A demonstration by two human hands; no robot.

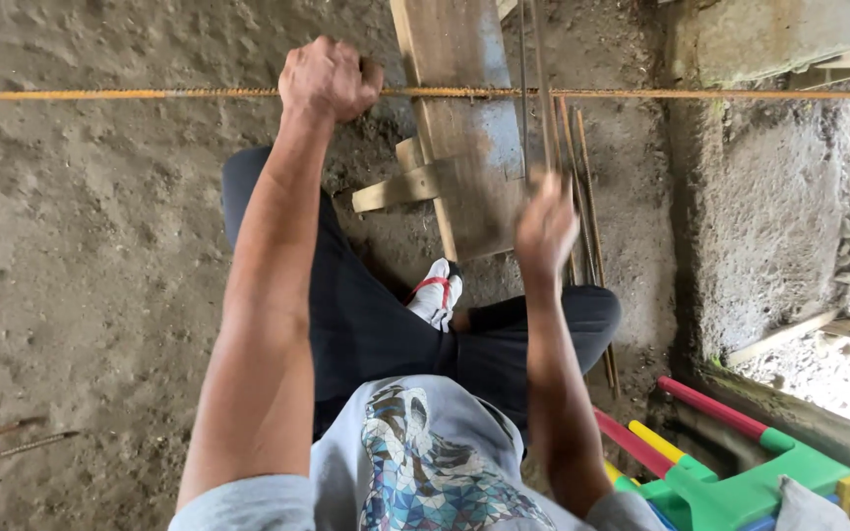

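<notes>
A long rusty steel rod (pixel 100 94) runs straight across the top of the head view. My left hand (pixel 327 77) is closed in a fist around it, arm stretched forward. Blurred with motion, my right hand (pixel 545 226) hangs over a worn wooden plank (pixel 464 118) and beside a bundle of thin rods (pixel 582 197) that lie lengthwise on the ground. Whether its fingers hold anything I cannot make out. My legs in dark trousers and a white and red shoe (pixel 437 293) show below.
Bare dirt ground (pixel 81 275) spreads to the left, with two short rods (pixel 7 441) near the lower left edge. A rough concrete wall (pixel 769 197) stands on the right. A coloured plastic stool (pixel 730 472) sits at lower right.
</notes>
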